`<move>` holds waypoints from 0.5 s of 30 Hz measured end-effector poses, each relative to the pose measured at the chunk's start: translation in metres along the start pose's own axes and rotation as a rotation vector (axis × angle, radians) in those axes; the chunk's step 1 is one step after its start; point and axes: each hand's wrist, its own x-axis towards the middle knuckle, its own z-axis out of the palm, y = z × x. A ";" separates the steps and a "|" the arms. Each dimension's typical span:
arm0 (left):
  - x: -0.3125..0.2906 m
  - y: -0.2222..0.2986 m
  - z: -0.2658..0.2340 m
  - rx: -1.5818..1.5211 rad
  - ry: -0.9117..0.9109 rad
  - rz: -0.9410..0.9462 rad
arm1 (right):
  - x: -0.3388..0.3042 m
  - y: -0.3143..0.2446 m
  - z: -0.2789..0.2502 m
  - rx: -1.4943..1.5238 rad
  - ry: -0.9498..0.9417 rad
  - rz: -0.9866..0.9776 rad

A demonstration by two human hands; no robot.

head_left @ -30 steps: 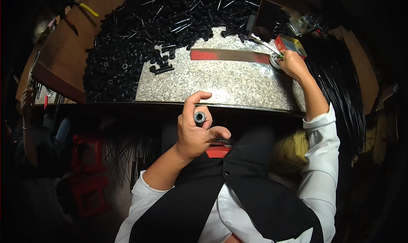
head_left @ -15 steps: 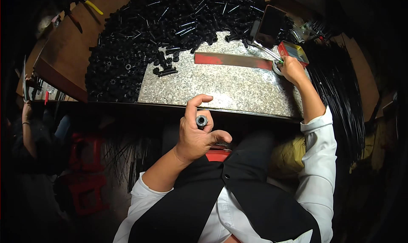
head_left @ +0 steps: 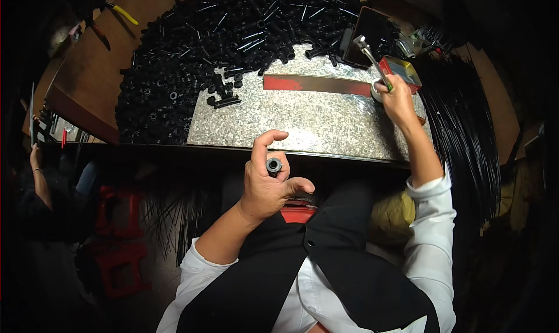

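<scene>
My left hand [head_left: 265, 184] is in front of the table's near edge, its lower fingers curled round a dark tube [head_left: 273, 165] whose round grey end faces up. Its thumb and forefinger stand apart from the tube. At the table's right side, my right hand [head_left: 399, 100] grips a slim metal tool [head_left: 372, 60] with a bit of green at the grip. The tool's shiny, wider head points up and away to the left; its exact kind is unclear. Just beside the right fingers is a small round white item [head_left: 377, 92], partly hidden.
A heap of black tubular parts [head_left: 244, 30] covers the table's far and left areas. A red-and-brown flat bar [head_left: 317, 84] lies on the speckled tabletop [head_left: 291, 120]. Right of it are a red-and-yellow box [head_left: 402, 68], a dark propped panel [head_left: 370, 36] and black rods [head_left: 466, 123]. Another person's hand [head_left: 35, 155] shows far left.
My right hand has turned the tool so that its head is raised from near the tabletop and stands more upright. The left hand holds the tube almost unmoved.
</scene>
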 end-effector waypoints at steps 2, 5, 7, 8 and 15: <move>0.001 -0.001 0.002 0.003 -0.003 0.001 | -0.019 -0.048 -0.003 0.313 -0.089 0.179; 0.001 0.000 0.003 0.018 -0.005 -0.010 | -0.059 -0.124 -0.010 0.878 -0.230 0.190; 0.004 -0.001 0.005 0.026 -0.002 0.012 | -0.080 -0.149 -0.003 1.026 -0.187 -0.041; 0.004 -0.001 0.006 0.037 0.003 0.036 | -0.091 -0.155 -0.001 1.033 -0.237 -0.036; 0.003 -0.007 0.010 -0.137 0.046 0.065 | -0.110 -0.189 0.008 1.223 -0.243 -0.083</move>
